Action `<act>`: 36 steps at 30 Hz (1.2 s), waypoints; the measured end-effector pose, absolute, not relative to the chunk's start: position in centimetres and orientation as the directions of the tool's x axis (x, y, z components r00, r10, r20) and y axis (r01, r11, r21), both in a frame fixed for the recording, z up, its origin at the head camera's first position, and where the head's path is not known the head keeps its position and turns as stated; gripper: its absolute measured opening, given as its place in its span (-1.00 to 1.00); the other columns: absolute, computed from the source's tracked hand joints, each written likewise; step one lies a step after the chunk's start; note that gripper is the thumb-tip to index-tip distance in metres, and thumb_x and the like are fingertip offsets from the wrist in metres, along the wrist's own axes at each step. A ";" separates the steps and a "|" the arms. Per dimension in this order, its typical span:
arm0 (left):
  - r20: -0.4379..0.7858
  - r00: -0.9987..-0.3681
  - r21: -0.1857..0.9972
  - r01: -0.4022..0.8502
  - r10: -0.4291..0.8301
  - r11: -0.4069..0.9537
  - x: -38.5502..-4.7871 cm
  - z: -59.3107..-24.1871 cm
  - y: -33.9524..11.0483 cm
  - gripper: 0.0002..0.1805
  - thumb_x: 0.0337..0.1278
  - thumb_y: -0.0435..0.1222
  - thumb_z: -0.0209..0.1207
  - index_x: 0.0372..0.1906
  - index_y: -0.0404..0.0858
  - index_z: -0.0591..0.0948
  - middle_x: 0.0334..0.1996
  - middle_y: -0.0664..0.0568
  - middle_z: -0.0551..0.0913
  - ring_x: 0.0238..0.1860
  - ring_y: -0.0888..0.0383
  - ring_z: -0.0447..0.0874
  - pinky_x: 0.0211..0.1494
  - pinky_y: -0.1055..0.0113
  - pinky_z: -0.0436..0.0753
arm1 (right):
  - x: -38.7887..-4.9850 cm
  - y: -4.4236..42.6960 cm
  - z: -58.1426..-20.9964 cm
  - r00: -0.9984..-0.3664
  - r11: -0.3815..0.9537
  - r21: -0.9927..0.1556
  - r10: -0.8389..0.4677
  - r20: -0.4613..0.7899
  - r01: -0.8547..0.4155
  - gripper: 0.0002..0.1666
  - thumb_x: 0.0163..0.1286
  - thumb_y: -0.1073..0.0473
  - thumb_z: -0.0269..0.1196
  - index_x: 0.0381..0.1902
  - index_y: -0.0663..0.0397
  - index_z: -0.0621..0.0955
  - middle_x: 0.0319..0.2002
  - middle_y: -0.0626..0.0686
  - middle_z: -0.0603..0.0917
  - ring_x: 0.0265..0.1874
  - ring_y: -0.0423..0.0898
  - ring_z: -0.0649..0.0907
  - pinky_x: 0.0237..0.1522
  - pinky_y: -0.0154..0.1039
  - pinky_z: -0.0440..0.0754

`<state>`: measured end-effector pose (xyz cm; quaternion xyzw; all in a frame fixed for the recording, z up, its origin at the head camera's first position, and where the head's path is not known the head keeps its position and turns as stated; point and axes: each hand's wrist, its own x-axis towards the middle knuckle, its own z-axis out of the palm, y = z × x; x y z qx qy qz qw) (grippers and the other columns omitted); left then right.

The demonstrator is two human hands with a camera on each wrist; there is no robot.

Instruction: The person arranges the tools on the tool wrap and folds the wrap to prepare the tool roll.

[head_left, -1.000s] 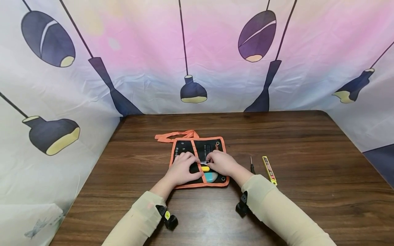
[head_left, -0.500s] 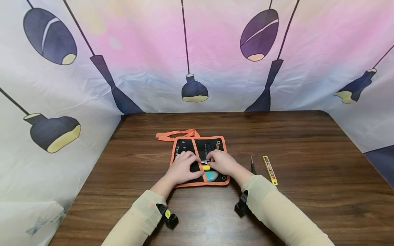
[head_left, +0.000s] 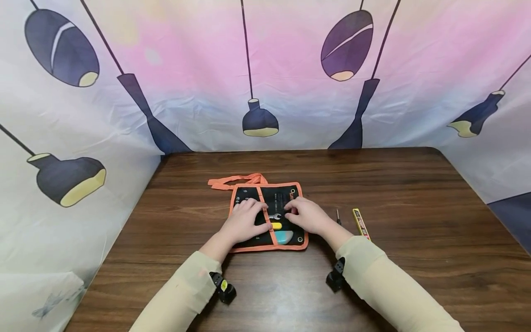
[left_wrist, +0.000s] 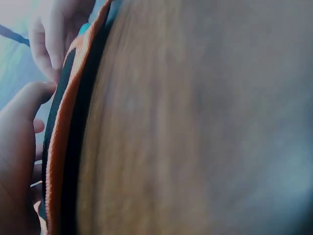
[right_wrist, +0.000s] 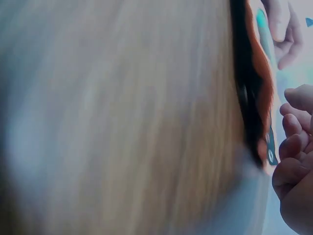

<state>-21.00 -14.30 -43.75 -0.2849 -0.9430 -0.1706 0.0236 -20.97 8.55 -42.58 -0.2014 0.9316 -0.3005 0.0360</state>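
Note:
A black tool pouch with orange edging [head_left: 265, 249] lies flat on the table. Its pocket band holds a small wrench [head_left: 275, 216], a yellow-handled tool [head_left: 276, 226] and a teal tool [head_left: 284, 237]. The left hand [head_left: 244, 221] rests on the pouch's left half, fingers spread along the orange band. Just right of the wrench, the right hand [head_left: 309, 216] hovers over the pouch with fingers loosely bent and apart, holding nothing visible. In the left wrist view the left hand [left_wrist: 17, 142] is beside the pouch edge; the right wrist view shows the right hand [right_wrist: 296, 161] near it.
To the right of the pouch lie a small screwdriver [head_left: 338, 216], partly hidden by the right arm, and a yellow packaged item [head_left: 360, 223], its near end covered by the sleeve. An orange strap [head_left: 236, 180] extends from the pouch's top left. A patterned cloth hangs behind the table.
The right hand has let go of the wrench and moved slightly right, its fingers parting, so the wrench head shows more fully. The left hand has stayed nearly in place.

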 end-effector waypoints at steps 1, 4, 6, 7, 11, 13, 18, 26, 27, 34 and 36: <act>0.134 -0.838 0.291 0.544 0.530 0.787 -21.1 -43.6 -14.3 -0.42 0.06 0.16 0.14 0.13 -0.06 0.51 0.01 0.03 0.45 0.03 0.07 0.37 0.06 0.09 0.32 | -20.9 9.0 -42.4 -0.920 0.737 -0.579 -0.388 0.060 -0.349 -0.76 0.27 0.12 0.25 -0.14 0.08 0.66 -0.43 -0.08 0.47 -0.48 -0.18 0.43 -0.40 -0.25 0.40; 0.108 -0.841 0.255 0.539 0.531 0.803 -21.5 -43.2 -14.2 -0.37 0.02 0.21 0.14 0.15 -0.03 0.50 0.00 0.03 0.45 -0.02 0.08 0.35 0.00 0.15 0.31 | -20.7 10.7 -42.1 -0.924 0.720 -0.600 -0.371 0.091 -0.348 -0.77 0.27 0.12 0.23 -0.17 0.10 0.66 -0.42 -0.07 0.48 -0.47 -0.17 0.44 -0.40 -0.25 0.41; 0.097 -0.844 0.252 0.534 0.528 0.807 -21.7 -43.2 -14.2 -0.34 -0.02 0.24 0.14 0.17 -0.01 0.49 -0.01 0.04 0.44 -0.07 0.09 0.33 -0.05 0.17 0.30 | -20.5 12.0 -41.9 -0.927 0.709 -0.613 -0.359 0.111 -0.348 -0.78 0.27 0.13 0.23 -0.18 0.10 0.66 -0.41 -0.06 0.49 -0.46 -0.16 0.45 -0.40 -0.24 0.42; 0.094 -0.846 0.256 0.530 0.525 0.808 -21.8 -43.2 -14.3 -0.33 -0.03 0.25 0.15 0.17 0.00 0.49 -0.01 0.04 0.44 -0.08 0.09 0.33 -0.05 0.17 0.29 | -20.4 12.7 -41.9 -0.929 0.708 -0.615 -0.350 0.120 -0.346 -0.78 0.27 0.13 0.23 -0.19 0.11 0.66 -0.41 -0.05 0.49 -0.45 -0.16 0.46 -0.39 -0.23 0.42; 0.085 -0.850 0.265 0.523 0.521 0.810 -22.1 -43.7 -14.5 -0.31 -0.07 0.29 0.15 0.17 0.04 0.49 -0.06 0.07 0.42 -0.13 0.12 0.30 -0.07 0.18 0.27 | -20.1 15.4 -41.5 -0.941 0.731 -0.599 -0.310 0.135 -0.327 -0.75 0.26 0.11 0.22 -0.17 0.12 0.65 -0.38 -0.04 0.52 -0.41 -0.15 0.48 -0.34 -0.21 0.44; 0.083 -0.849 0.261 0.523 0.521 0.811 -22.1 -43.8 -14.6 -0.31 -0.09 0.31 0.15 0.17 0.07 0.49 -0.07 0.09 0.42 -0.13 0.13 0.29 -0.08 0.19 0.27 | -20.0 16.6 -41.2 -0.946 0.744 -0.589 -0.291 0.139 -0.316 -0.73 0.27 0.10 0.21 -0.15 0.14 0.64 -0.37 -0.04 0.53 -0.40 -0.14 0.48 -0.33 -0.20 0.43; 0.092 -0.843 0.268 0.533 0.529 0.803 -22.1 -43.8 -14.5 -0.32 -0.10 0.33 0.14 0.16 0.12 0.50 -0.08 0.12 0.42 -0.15 0.15 0.29 -0.12 0.21 0.26 | -19.5 19.6 -41.0 -0.959 0.761 -0.586 -0.255 0.126 -0.280 -0.74 0.31 0.11 0.20 -0.15 0.17 0.63 -0.37 -0.02 0.52 -0.42 -0.12 0.46 -0.37 -0.18 0.42; 0.117 -0.853 0.279 0.520 0.509 0.807 -22.1 -44.2 -14.4 -0.36 -0.10 0.33 0.13 0.12 0.16 0.53 -0.16 0.14 0.39 -0.22 0.17 0.23 -0.16 0.23 0.21 | -18.4 22.7 -41.8 -0.977 0.771 -0.602 -0.192 0.088 -0.206 -0.74 0.32 0.10 0.20 -0.17 0.18 0.60 -0.38 0.01 0.52 -0.46 -0.10 0.48 -0.37 -0.17 0.43; 0.118 -0.854 0.278 0.518 0.506 0.809 -22.1 -44.3 -14.4 -0.36 -0.10 0.33 0.13 0.12 0.16 0.54 -0.17 0.15 0.38 -0.23 0.17 0.23 -0.16 0.22 0.21 | -18.3 23.0 -41.9 -0.979 0.774 -0.600 -0.186 0.087 -0.201 -0.74 0.32 0.10 0.20 -0.17 0.19 0.60 -0.37 0.01 0.52 -0.45 -0.10 0.49 -0.36 -0.16 0.44; 0.124 -0.860 0.261 0.509 0.495 0.820 -22.0 -44.6 -14.4 -0.39 -0.09 0.32 0.13 0.10 0.18 0.55 -0.16 0.14 0.38 -0.21 0.17 0.24 -0.15 0.21 0.22 | -17.3 25.1 -42.7 -0.987 0.795 -0.586 -0.143 0.077 -0.161 -0.67 0.30 0.03 0.22 -0.18 0.21 0.58 -0.37 0.02 0.49 -0.39 -0.08 0.45 -0.35 -0.16 0.38; 0.127 -0.858 0.255 0.514 0.498 0.819 -22.1 -44.7 -14.4 -0.39 -0.09 0.33 0.12 0.10 0.19 0.55 -0.15 0.14 0.39 -0.22 0.17 0.23 -0.17 0.22 0.21 | -17.0 25.5 -43.0 -0.988 0.793 -0.591 -0.135 0.069 -0.149 -0.64 0.29 0.03 0.24 -0.16 0.22 0.57 -0.36 0.03 0.49 -0.40 -0.08 0.44 -0.36 -0.17 0.37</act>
